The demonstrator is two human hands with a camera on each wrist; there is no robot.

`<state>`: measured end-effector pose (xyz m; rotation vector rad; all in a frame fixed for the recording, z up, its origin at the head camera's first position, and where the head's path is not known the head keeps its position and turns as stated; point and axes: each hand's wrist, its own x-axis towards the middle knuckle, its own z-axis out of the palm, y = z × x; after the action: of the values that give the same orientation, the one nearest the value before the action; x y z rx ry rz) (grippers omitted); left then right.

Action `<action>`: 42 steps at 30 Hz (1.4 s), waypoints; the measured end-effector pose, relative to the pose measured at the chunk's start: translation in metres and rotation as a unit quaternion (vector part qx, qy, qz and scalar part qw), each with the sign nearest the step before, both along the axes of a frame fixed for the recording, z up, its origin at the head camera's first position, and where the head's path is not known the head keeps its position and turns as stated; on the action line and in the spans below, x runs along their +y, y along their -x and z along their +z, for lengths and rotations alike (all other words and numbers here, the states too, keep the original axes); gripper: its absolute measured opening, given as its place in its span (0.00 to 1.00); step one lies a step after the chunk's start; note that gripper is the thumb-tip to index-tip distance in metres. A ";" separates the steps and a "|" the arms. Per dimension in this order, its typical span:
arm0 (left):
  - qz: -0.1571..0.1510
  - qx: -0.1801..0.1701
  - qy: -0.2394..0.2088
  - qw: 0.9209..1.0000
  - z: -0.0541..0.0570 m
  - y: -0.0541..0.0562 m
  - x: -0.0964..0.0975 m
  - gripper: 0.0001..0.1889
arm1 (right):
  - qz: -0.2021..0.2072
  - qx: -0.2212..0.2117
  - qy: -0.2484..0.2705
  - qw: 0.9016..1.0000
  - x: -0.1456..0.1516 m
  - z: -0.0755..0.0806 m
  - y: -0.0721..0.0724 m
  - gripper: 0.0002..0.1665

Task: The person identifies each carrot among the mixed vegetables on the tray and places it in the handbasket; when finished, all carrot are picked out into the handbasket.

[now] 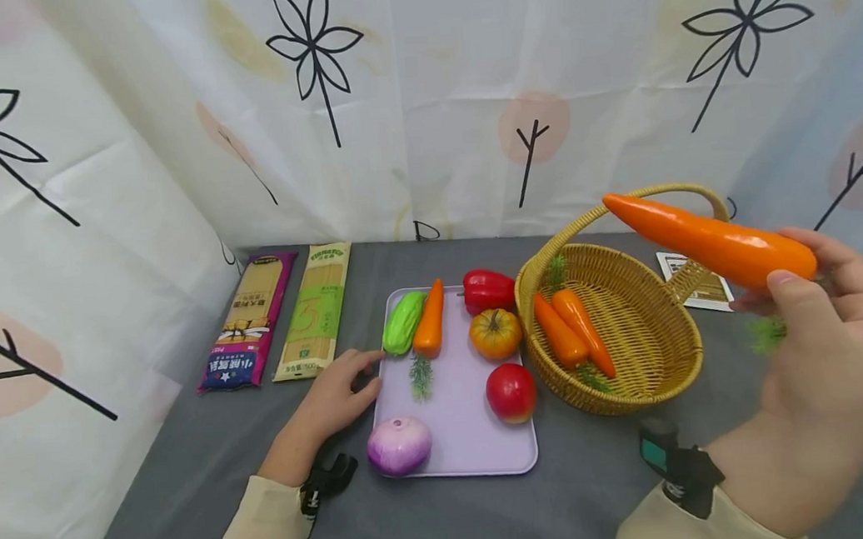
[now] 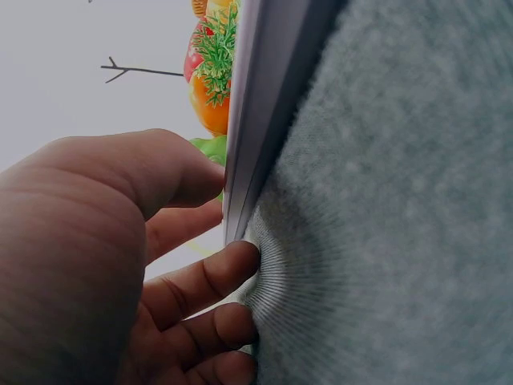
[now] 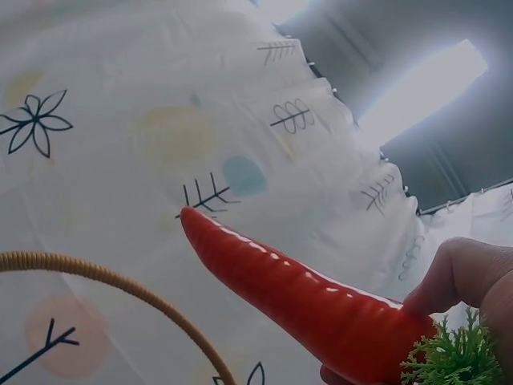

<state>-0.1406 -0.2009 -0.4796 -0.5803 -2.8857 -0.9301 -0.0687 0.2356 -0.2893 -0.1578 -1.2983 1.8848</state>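
My right hand (image 1: 838,341) grips a large orange carrot (image 1: 707,238) by its thick end, up above the right side of the wicker basket (image 1: 689,360). Its tip points left, and green leaves (image 3: 453,357) hang at the thick end in the right wrist view. Two more carrots (image 1: 584,332) lie inside the basket at its left. Against the left edge of the lilac tray (image 1: 458,435), my left hand (image 1: 338,397) rests with loosely bent fingers; the thumb (image 2: 172,164) touches the rim and other fingertips rest on the cloth.
On the tray are a green vegetable (image 1: 403,323), a carrot (image 1: 429,324), a red pepper (image 1: 487,291), a small pumpkin (image 1: 495,333), a red round fruit (image 1: 511,393) and a purple onion (image 1: 399,445). Two noodle packs (image 1: 251,324) lie left; a card (image 1: 707,290) lies behind the basket.
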 end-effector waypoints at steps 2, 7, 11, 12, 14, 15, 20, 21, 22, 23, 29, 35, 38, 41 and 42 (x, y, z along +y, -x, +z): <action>-0.001 0.004 -0.001 1.000 0.001 0.000 0.000 0.21 | -0.013 -0.012 0.003 1.000 0.004 -0.002 0.001 0.20; 0.001 0.000 0.002 1.000 0.000 0.001 -0.001 0.21 | -0.053 -0.078 0.004 0.995 0.012 -0.006 0.003 0.19; 0.005 -0.009 0.005 1.000 0.000 0.002 0.000 0.22 | -0.055 -0.133 0.005 0.990 0.019 -0.007 0.009 0.18; 0.007 -0.010 0.006 1.000 0.000 0.002 0.000 0.22 | -0.050 -0.147 0.002 0.988 0.021 -0.008 0.012 0.18; 0.008 -0.012 0.008 1.000 0.001 0.002 0.001 0.22 | -0.038 -0.181 -0.009 0.983 0.026 -0.009 0.016 0.17; 0.010 -0.013 0.008 1.000 0.001 0.003 0.001 0.22 | -0.031 -0.201 -0.016 0.979 0.028 -0.011 0.018 0.16; 0.011 -0.013 0.009 1.000 0.001 0.003 0.001 0.22 | 0.025 -0.289 -0.068 0.954 0.040 -0.023 0.029 0.17; 0.012 -0.015 0.010 1.000 0.001 0.003 0.001 0.22 | 0.043 -0.297 -0.080 0.951 0.043 -0.027 0.031 0.18; 0.012 -0.016 0.011 1.000 0.001 0.002 0.001 0.22 | 0.062 -0.302 -0.092 0.947 0.046 -0.030 0.033 0.18; 0.012 -0.018 0.011 1.000 0.001 0.002 0.001 0.22 | 0.079 -0.304 -0.106 0.944 0.048 -0.033 0.035 0.19; 0.014 -0.023 0.010 1.000 0.002 0.002 0.001 0.22 | 0.145 -0.351 -0.217 0.899 0.058 -0.052 0.052 0.26; 0.014 -0.023 0.011 1.000 0.003 0.002 0.001 0.22 | 0.205 -0.400 -0.311 0.838 0.060 -0.066 0.068 0.39; 0.015 -0.023 0.012 1.000 0.003 0.002 0.001 0.22 | 0.222 -0.412 -0.344 0.814 0.059 -0.072 0.074 0.39; 0.015 -0.021 0.013 1.000 0.003 0.002 0.002 0.22 | 0.244 -0.418 -0.345 0.804 0.057 -0.076 0.079 0.38; 0.015 -0.021 0.014 1.000 0.003 0.002 0.002 0.22 | 0.252 -0.419 -0.345 0.801 0.057 -0.078 0.081 0.38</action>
<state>-0.1427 -0.1991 -0.4768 -0.5240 -2.9403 -0.9115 -0.1501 0.2927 -0.3672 -0.3000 -2.7982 1.6245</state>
